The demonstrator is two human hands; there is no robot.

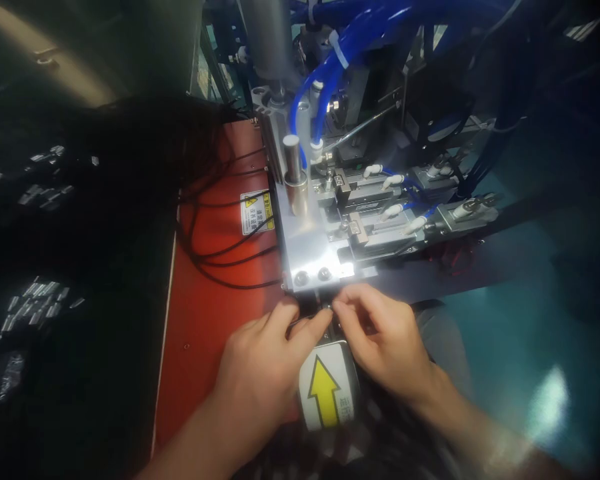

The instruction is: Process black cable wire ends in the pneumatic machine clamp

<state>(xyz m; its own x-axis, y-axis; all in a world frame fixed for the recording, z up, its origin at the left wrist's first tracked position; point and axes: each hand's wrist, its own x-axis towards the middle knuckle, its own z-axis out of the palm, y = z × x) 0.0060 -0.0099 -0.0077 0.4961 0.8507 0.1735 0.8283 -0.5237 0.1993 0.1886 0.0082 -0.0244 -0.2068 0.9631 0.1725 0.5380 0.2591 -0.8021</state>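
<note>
Both hands meet at the front of a metal press-like machine. My left hand is closed, its fingers curled under and its thumb stretched toward a dark slot below the metal block. Beside it, my right hand pinches thumb and index finger together at the same slot. Whatever lies between the fingers is too small or hidden to make out. Just below the fingertips is a white label with a yellow arrow, on a dark rounded part.
Black cables cross the red base plate at left, by a warning sticker. Blue air hoses and small cylinders fill the back and right. Small shiny metal pieces lie on a dark surface at far left.
</note>
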